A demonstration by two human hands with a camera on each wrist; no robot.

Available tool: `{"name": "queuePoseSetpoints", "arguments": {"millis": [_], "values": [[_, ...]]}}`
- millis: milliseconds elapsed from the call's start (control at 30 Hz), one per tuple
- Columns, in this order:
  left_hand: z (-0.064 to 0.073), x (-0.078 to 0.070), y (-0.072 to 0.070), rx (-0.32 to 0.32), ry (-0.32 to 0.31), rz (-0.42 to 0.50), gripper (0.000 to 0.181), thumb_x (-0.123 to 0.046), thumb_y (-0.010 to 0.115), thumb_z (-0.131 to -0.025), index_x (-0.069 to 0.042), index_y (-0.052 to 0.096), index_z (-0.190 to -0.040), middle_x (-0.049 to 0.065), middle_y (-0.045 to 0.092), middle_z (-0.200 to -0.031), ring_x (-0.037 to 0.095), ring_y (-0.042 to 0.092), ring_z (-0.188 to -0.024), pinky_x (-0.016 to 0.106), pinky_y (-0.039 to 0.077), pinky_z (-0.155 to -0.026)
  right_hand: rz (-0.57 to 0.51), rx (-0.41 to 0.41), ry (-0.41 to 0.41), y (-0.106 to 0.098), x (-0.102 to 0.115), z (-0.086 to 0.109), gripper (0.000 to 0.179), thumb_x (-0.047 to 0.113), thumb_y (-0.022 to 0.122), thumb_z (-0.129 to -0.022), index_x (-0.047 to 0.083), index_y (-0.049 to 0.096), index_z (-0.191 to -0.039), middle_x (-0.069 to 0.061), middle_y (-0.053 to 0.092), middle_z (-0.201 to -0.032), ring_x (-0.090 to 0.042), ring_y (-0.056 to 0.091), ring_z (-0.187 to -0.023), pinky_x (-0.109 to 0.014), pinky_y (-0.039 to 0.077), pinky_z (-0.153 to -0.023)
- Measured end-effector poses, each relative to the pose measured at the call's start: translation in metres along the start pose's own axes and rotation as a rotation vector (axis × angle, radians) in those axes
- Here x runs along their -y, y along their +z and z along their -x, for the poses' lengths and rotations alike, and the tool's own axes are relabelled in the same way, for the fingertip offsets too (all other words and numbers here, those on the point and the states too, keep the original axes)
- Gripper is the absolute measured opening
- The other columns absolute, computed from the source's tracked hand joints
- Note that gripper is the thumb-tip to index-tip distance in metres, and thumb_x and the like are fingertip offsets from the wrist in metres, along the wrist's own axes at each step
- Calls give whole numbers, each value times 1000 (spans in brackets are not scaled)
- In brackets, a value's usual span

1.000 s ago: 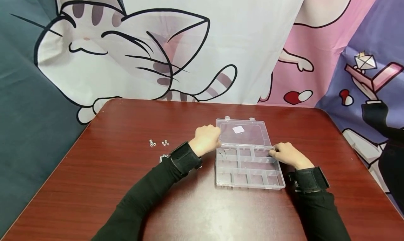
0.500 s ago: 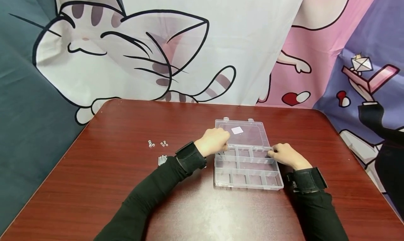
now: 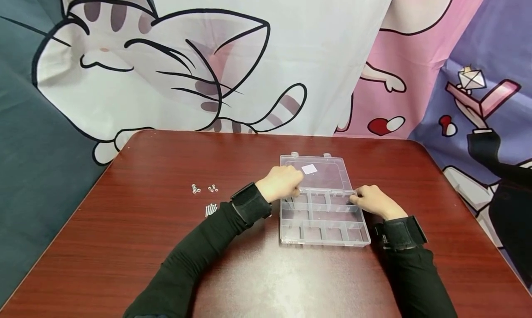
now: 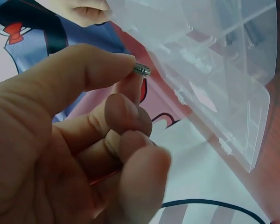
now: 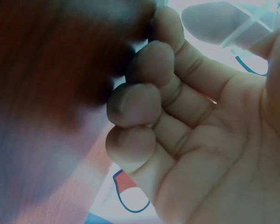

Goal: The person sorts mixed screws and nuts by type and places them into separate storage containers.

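Observation:
A clear plastic compartment box (image 3: 332,215) stands on the table with its lid (image 3: 326,177) laid open toward the back. My left hand (image 3: 280,184) is over the box's rear left corner. In the left wrist view, thumb and forefinger pinch a small metal screw (image 4: 142,69), its threaded end poking out past the fingertips. Dark slim screws (image 4: 252,35) show through the box wall there. My right hand (image 3: 379,202) grips the box's right side near the hinge, thumb inside the wall and fingers (image 5: 133,105) curled along the outside.
Several screws (image 3: 211,210) lie in a row left of the box, beside my left forearm. Behind them sit two small clusters of nuts (image 3: 196,188). A white label (image 3: 309,169) is on the lid. Printed cloth (image 3: 324,54) hangs behind the table (image 3: 124,244).
My left hand has shifted right from the lid's left edge to over the rear left compartment. The right hand keeps its grip on the box. The head view has shifted slightly.

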State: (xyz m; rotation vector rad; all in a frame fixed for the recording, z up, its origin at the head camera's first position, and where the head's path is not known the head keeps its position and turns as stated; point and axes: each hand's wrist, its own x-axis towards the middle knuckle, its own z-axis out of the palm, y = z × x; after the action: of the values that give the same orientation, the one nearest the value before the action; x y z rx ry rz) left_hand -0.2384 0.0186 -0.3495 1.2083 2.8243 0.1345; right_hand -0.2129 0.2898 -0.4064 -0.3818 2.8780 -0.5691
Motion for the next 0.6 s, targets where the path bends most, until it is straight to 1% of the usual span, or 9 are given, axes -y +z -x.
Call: {"name": "queuePoseSetpoints", "arguments": {"millis": [67,167,233,267,333,367,433,500,600], "values": [[1,1,-1,-8,0,-9,30,-7,57,-76,-17,39,-54,-7,28,-52,10,34,-53,28,30,-47,3,-7,-3,0,0,0,21,15,51,-82,9,57,-62,3,43,-59,-14,40,-57,-30,32,-54],[1,1,-4,-26,1,-26,28,-10,58,-77,-18,43,-56,-8,31,-52,9,36,-52,28,31,-47,9,-14,-3,-1,0,-1,23,15,51,-81,10,52,-59,3,40,-57,-14,38,-56,-29,30,-53],[2,1,-4,-38,3,-26,25,-10,58,-77,-18,46,-56,-8,33,-52,9,37,-52,28,30,-46,7,-11,-4,0,-1,-1,22,15,51,-82,10,53,-60,3,41,-58,-14,39,-56,-29,31,-54],[3,1,-4,-48,3,-26,24,-11,59,-77,-18,48,-57,-8,35,-52,9,39,-52,28,31,-46,5,-8,-3,0,-1,-1,22,15,51,-82,9,55,-61,3,41,-58,-15,39,-56,-30,31,-54],[4,0,-4,-63,-5,-33,20,-15,62,-77,-17,52,-60,-8,38,-54,9,41,-53,28,32,-45,1,-2,-3,0,-1,-1,21,15,51,-82,9,57,-63,2,43,-59,-15,40,-57,-30,32,-54],[5,0,-4,-68,-10,-40,17,-18,64,-77,-16,54,-63,-7,40,-57,10,43,-55,28,33,-46,-2,0,-5,1,-2,-1,21,15,51,-83,8,58,-64,2,43,-59,-15,41,-57,-30,32,-54],[6,0,-3,-77,-24,-59,14,-25,68,-75,-15,59,-72,-5,47,-65,12,48,-60,30,37,-47,-3,-3,-6,2,-2,-1,22,16,51,-83,9,55,-62,3,42,-58,-14,39,-56,-30,31,-54],[8,0,-2,-77,-38,-86,24,-32,71,-73,-14,62,-85,-2,51,-76,15,51,-68,33,41,-49,0,-11,-10,2,-2,-1,24,16,51,-82,10,52,-59,4,39,-57,-13,37,-55,-29,29,-53],[9,1,-1,-70,-48,-108,36,-35,71,-73,-14,63,-100,1,53,-87,18,53,-79,35,44,-53,5,-26,-16,2,-2,-1,27,16,51,-82,13,46,-56,4,36,-56,-13,34,-54,-28,27,-52]]}}
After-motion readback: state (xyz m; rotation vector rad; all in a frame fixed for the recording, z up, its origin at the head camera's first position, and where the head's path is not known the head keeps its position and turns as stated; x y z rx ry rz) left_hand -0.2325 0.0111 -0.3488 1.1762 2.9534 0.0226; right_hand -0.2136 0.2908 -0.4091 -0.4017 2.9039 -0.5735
